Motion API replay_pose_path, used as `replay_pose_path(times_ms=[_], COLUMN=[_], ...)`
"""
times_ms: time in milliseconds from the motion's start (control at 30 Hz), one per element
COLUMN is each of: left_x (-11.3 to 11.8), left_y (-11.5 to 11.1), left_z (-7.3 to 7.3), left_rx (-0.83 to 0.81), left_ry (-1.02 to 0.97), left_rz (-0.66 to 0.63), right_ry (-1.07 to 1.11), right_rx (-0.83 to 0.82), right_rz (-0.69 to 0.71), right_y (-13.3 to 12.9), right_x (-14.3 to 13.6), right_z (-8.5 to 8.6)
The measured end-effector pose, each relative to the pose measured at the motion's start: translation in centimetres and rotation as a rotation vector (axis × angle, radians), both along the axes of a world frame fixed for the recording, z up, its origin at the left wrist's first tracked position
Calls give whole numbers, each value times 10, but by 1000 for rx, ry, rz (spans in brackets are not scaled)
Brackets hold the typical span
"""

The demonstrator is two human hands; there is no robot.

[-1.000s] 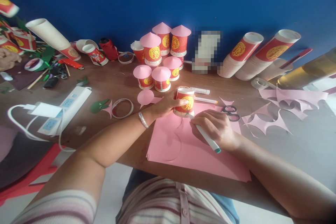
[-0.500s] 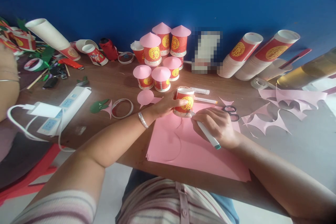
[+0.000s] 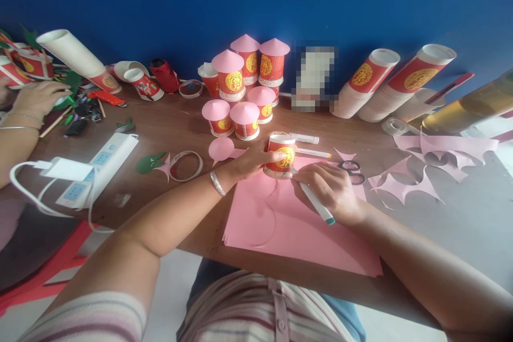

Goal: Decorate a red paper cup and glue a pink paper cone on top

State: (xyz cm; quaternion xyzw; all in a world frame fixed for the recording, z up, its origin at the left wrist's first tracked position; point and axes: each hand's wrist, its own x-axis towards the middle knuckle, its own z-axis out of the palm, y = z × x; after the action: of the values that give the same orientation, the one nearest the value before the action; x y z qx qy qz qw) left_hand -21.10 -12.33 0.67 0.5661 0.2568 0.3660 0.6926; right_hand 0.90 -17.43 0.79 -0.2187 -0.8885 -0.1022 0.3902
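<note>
A red paper cup (image 3: 281, 158) with a yellow emblem is gripped in my left hand (image 3: 255, 161), thumb across its front. The cup's white end faces up. My right hand (image 3: 329, 188) is closed round a white marker pen (image 3: 315, 200) with a green end, its tip against the cup's lower white band. Beneath both hands lies a stack of pink paper (image 3: 300, 230) with a curved line drawn on it. Scissors (image 3: 352, 171) with dark handles rest just beyond my right hand. Two more markers lie behind the cup, one a white marker (image 3: 303, 138).
Several cups with pink cone tops (image 3: 245, 113) stand at the back. Leaning cup stacks (image 3: 372, 77) are at the right, near pink paper scraps (image 3: 409, 186). A power strip (image 3: 100, 168) with white cables lies left. Another person's hand (image 3: 40, 99) is at the far left.
The other person's hand has come into view at the far left, over the clutter there. My hands, the cup and the marker look almost unchanged.
</note>
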Motion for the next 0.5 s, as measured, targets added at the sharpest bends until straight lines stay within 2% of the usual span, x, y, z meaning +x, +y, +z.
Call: replay_pose_path(times_ms=[233, 500], left_x=[-2, -1], left_y=[1, 1], left_z=[-7, -4], left_rx=[-32, -4], left_ry=[-10, 22], left_rz=[19, 16], right_ry=[-4, -2], right_rx=[-4, -1], right_rz=[-2, 15], right_y=[-1, -4], right_x=[0, 0], right_z=[-2, 0])
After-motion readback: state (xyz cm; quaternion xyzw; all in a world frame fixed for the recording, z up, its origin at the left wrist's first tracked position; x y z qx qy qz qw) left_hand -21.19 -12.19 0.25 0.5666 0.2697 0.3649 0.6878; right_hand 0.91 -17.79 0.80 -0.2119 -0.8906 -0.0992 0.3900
